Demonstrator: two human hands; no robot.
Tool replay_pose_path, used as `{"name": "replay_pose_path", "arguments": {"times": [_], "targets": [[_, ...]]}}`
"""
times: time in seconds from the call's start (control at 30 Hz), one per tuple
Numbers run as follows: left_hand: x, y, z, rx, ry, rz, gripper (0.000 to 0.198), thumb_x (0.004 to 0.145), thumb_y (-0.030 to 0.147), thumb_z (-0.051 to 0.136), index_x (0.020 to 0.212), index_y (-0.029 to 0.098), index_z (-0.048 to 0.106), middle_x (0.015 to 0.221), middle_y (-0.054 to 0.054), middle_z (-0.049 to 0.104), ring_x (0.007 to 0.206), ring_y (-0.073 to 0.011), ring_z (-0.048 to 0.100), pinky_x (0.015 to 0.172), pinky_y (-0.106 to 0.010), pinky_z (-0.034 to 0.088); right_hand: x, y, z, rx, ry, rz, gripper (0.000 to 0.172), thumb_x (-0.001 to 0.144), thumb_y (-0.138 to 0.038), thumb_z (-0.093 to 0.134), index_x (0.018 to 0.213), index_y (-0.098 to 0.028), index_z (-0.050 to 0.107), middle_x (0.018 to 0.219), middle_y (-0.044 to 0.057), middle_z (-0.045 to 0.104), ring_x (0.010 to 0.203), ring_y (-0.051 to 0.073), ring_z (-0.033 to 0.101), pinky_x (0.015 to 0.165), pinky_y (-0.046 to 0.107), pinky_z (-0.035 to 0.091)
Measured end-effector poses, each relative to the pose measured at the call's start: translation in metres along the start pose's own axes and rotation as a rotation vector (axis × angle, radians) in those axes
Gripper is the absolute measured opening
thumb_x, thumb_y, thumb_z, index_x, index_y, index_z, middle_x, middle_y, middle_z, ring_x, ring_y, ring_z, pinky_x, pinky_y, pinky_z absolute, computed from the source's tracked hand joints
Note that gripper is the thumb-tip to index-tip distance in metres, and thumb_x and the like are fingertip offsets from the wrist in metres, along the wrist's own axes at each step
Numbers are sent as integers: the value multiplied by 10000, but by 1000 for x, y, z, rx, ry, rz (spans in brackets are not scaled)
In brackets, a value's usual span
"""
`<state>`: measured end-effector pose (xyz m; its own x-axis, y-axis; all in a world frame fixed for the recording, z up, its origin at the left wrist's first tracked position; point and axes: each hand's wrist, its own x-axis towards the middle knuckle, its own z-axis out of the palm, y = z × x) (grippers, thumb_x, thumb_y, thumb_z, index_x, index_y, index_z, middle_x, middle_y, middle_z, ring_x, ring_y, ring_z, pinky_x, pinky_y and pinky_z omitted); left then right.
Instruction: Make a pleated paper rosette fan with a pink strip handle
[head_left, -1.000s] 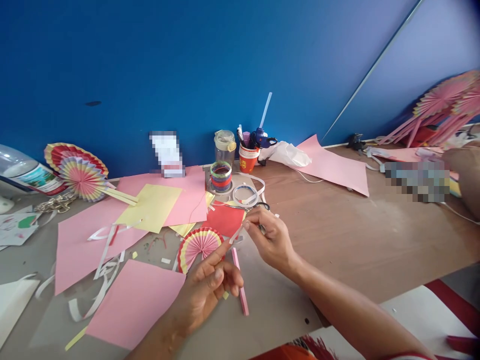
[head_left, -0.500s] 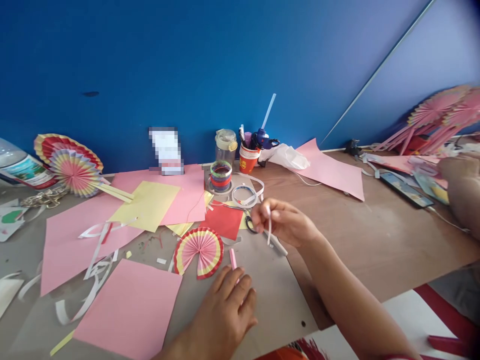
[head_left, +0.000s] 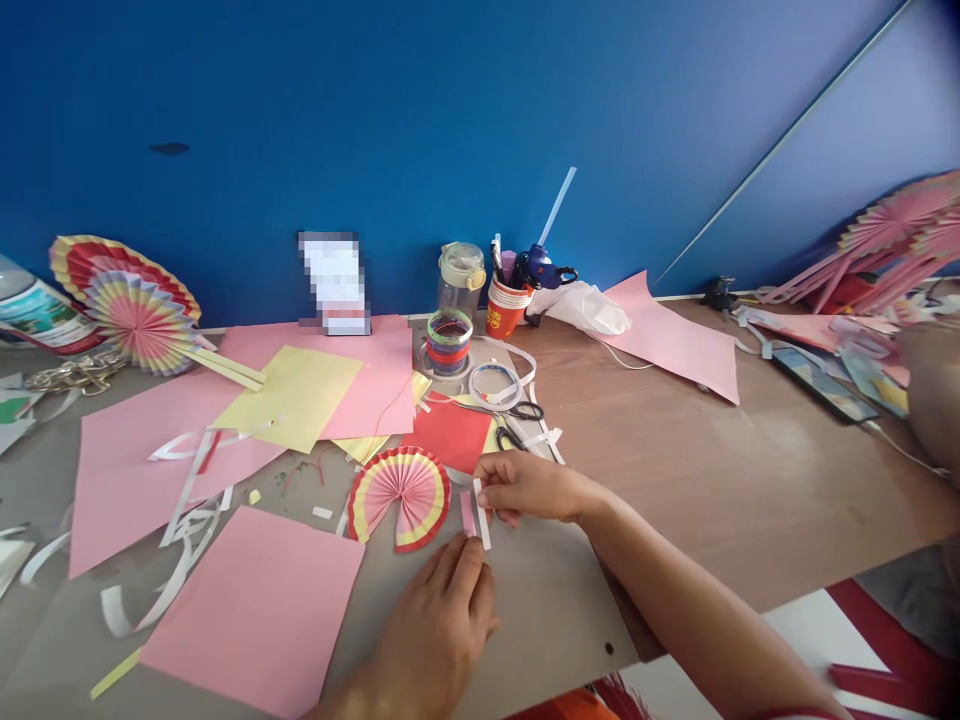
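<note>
My left hand (head_left: 442,610) rests on the grey table with bent fingers close together, its fingertips holding down the lower end of a narrow pink paper strip (head_left: 468,512). Just right of that strip, my right hand (head_left: 525,487) pinches a short white strip (head_left: 482,520), which lies nearly parallel to the pink one. It looks like tape, though I cannot tell for certain. Left of both strips lies a pleated paper fan (head_left: 400,490) with red, yellow and pink bands, opened to most of a circle with a gap at its bottom.
Black-handled scissors (head_left: 511,432), a tape roll (head_left: 495,385) and red paper (head_left: 457,430) lie beyond my hands. Pink sheets (head_left: 255,610) and white ribbon scraps (head_left: 161,600) cover the left. A jar (head_left: 461,280) and a paper cup (head_left: 506,308) stand behind. Another person's hand (head_left: 930,385) is far right.
My right hand has come down and left, bringing the white strip from above the table to beside the pink strip. My left hand stays on the pink strip. The view has shifted slightly.
</note>
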<state>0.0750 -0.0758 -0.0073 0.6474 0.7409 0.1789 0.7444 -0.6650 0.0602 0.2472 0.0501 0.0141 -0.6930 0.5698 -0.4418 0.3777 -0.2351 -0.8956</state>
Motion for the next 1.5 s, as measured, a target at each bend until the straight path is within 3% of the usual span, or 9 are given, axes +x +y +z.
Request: {"name": "replay_pose_path", "arguments": {"times": [0.13,0.47,0.73,0.97,1.03,1.1,1.17,1.23,1.5], "targets": [[1,0,1,-18,16,4,325,789,265,657,1031,50,628,1095,-173,655,1012,-305,641,848,-392,548,3,3,2,-20,48,6,75,767,-208,570,725,-181,514,645,-36,620,455,62,488,459,185,366],[-6,4,8,0,164,6,246,887,220,467,997,75,632,1098,-176,671,1040,-291,626,947,-441,435,1,-1,1,28,129,-36,72,735,-184,583,720,-179,513,543,-74,523,423,57,444,437,180,339],[-10,5,7,48,151,34,310,905,253,434,1077,70,616,1149,-183,658,1099,-293,597,997,-451,351,-1,-4,24,-267,253,47,26,765,-183,531,747,-201,526,602,-47,575,463,77,459,467,198,333],[-14,5,14,-27,164,32,302,889,223,466,1093,55,613,1137,-188,654,1094,-296,591,999,-443,350,-2,-6,29,-409,306,113,21,748,-181,529,752,-198,541,636,-21,619,518,99,478,481,212,317],[-14,5,15,-52,150,25,296,883,212,482,1099,56,610,1134,-188,650,1096,-291,588,1000,-441,354,-3,-7,28,-425,302,113,101,745,-166,514,818,-194,578,642,-18,626,531,106,492,487,219,321],[-15,5,15,-56,138,24,298,875,207,494,1106,54,607,1137,-187,645,1105,-295,581,1003,-445,354,-5,-9,27,-404,278,91,328,742,-140,499,1057,-189,577,636,-30,625,534,110,503,511,225,341],[-14,5,14,-52,126,24,301,870,208,498,1106,59,609,1141,-183,643,1111,-299,574,1002,-452,356,-9,-11,26,-361,254,62,583,740,-124,497,1316,-184,426,639,-48,625,545,113,518,551,231,371],[-14,5,13,-44,117,24,293,867,201,493,1098,69,614,1138,-173,646,1106,-296,575,992,-453,363,-14,-12,25,-322,250,45,717,740,-130,507,1420,-183,283,645,-60,623,561,113,528,586,233,391],[-10,3,6,-18,135,39,261,848,179,495,1034,76,648,1075,-153,677,1045,-291,598,973,-431,371,-13,-1,31,-273,303,16,718,749,-157,530,1418,-174,269,674,-54,613,620,122,547,623,237,413]]}}
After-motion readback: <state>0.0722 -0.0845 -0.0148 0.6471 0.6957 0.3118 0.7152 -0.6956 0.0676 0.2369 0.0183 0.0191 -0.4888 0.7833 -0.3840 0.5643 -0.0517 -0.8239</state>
